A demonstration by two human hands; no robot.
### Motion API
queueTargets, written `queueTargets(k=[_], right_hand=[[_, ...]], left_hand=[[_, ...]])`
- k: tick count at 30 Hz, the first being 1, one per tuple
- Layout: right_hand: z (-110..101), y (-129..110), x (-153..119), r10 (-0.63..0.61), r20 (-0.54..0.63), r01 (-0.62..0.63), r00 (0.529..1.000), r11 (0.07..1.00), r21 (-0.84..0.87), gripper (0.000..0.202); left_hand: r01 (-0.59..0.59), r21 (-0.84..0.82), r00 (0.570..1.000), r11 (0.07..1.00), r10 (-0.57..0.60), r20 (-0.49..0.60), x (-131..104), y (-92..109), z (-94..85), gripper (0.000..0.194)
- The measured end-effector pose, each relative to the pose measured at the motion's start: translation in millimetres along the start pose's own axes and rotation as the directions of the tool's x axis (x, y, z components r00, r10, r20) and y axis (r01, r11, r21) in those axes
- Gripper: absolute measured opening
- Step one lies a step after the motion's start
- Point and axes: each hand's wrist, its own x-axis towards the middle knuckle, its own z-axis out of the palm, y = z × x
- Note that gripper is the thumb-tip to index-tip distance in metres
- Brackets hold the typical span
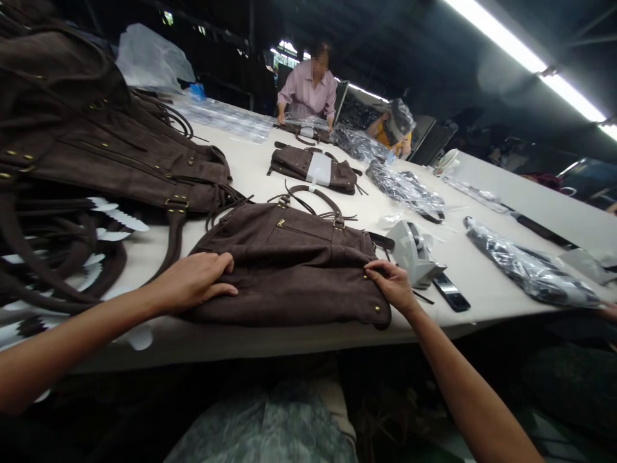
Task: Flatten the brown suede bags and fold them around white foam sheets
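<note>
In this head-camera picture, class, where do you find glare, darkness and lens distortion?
Head view: ceiling strip lights blow out white; clear plastic wrapping glints; below the white table's edge all is dark; that edge bows; both hands, left and right, on the brown suede bag, look sharp.

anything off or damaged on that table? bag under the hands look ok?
Nothing looks damaged or spilled. The brown suede bag lies flat near the table edge, left hand resting on one side, right hand pinching the other. Only untidy spot: the pile of bags at left, straps tangled and spilling toward the edge.
</note>
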Motion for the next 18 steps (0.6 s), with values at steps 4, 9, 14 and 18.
queueTargets(k=[4, 9, 14, 18], right_hand=[[-13.3, -26.8, 2.6, -0.024, 0.062, 0.037, 0.998, 0.976, -0.215, 0.021], [-12.9, -102.7, 6.0, -0.317, 0.037, 0.267, 0.948, 0.724, -0.636, 0.038], [25.3, -126.6, 24.1, -0.209, 0.329, 0.374, 0.921, 0.710, -0.597, 0.100], [43.6, -115.8, 38.3, -0.171, 0.248, 0.296, 0.953, 0.696, -0.655, 0.081]], left_hand=[[0.009, -0.255, 0.999, 0.967, 0.001, 0.039, 5.4, -11.9, -32.4, 0.041], [-0.104, -0.252, 0.964, 0.962, 0.035, -0.265, 14.6, 1.2, -78.0, 0.056], [-0.296, 0.220, 0.703, 0.930, 0.368, -0.609, 16.0, 25.0, -84.9, 0.037], [-0.229, 0.531, 0.581, 0.816, 0.552, -0.598, 9.3, 21.9, -74.4, 0.028]])
